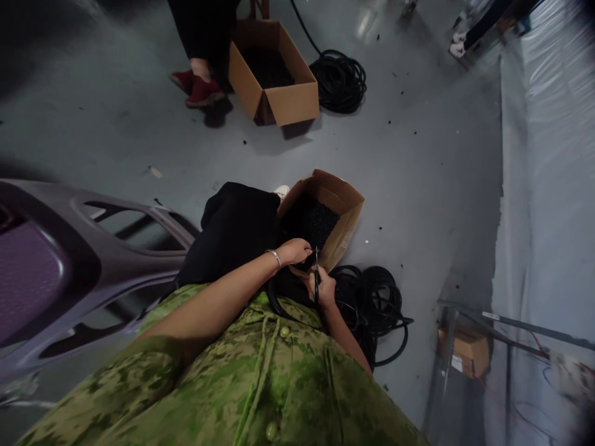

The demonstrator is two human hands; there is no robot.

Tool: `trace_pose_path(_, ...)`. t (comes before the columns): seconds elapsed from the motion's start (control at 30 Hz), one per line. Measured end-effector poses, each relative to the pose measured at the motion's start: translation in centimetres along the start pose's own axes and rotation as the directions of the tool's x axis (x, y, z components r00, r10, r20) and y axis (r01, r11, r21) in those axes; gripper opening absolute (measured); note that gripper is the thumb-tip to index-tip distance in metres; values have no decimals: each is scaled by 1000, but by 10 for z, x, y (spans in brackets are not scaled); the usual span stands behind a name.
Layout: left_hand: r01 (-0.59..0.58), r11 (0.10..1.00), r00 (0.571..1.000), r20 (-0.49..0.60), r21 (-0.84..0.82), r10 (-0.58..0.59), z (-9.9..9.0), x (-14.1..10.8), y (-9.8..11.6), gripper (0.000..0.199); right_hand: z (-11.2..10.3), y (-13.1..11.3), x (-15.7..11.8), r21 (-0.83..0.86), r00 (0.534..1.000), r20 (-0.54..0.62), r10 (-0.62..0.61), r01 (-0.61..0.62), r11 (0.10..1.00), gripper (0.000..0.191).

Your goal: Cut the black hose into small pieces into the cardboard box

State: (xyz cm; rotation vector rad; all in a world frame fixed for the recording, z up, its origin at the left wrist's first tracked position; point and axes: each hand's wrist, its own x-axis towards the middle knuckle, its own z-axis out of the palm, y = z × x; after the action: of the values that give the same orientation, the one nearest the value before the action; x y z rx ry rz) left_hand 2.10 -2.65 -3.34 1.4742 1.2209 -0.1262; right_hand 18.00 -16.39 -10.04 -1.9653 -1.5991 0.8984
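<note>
My left hand (pixel 296 251), with a bracelet at the wrist, is closed in a pinch at the near edge of a cardboard box (pixel 348 230); what its fingertips hold is too small to make out. Just right of it and lower, my right hand (pixel 326 288) is wrapped round a dark scissor-like tool (pixel 317 272), its tip pointing up beside my left fingertips. Inside the box lies a mass of small black pieces (pixel 318 223). A black tube (pixel 279 308) curves across my lap toward my right hand.
Coiled black tubing (pixel 379 291) lies right of the box. Farther off stand another open box (pixel 292 102) of black pieces, a second coil (pixel 341 80) and a person's red shoes (pixel 203 91). A purple-grey chair (pixel 88 266) is at left, a small box (pixel 469 353) at lower right.
</note>
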Motion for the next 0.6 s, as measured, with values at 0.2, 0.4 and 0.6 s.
trace_pose_path(0.2,4,998,999,-46,55,-2,-2,-1,3,24,3,2,2,-9,1000,-8,-17,17,1000,41)
trace_pose_path(0.4,44,996,998,-46,75,-40,-4,-4,5,27,2,4,5,-46,1000,8,-26,27,999,39)
trace_pose_path(0.6,50,995,998,-34,83,-47,-4,-1,6,26,-1,5,8,-33,1000,15,-9,10,999,39)
